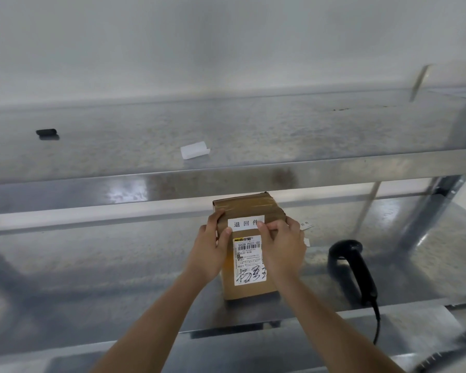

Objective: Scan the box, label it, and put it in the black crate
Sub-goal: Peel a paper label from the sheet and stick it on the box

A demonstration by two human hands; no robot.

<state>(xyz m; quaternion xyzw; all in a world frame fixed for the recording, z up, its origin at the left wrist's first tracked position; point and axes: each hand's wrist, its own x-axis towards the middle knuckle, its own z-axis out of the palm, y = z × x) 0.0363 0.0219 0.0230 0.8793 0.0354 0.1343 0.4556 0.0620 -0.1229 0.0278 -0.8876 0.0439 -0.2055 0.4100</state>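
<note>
Single head-worn wide-angle view, looking forward and down from above and behind the left hand (209, 249) and right hand (281, 246), near enough that both forearms run in from the bottom edge. Faces a metal shelf unit against a pale wall: lower shelf (92, 265) under the hands, upper shelf (145, 135) beyond and above them. Edges bend.

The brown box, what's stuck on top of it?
On the box: a white label with three printed characters, and below it a shipping label with barcode and handwriting. The hands cover its sides.
</note>
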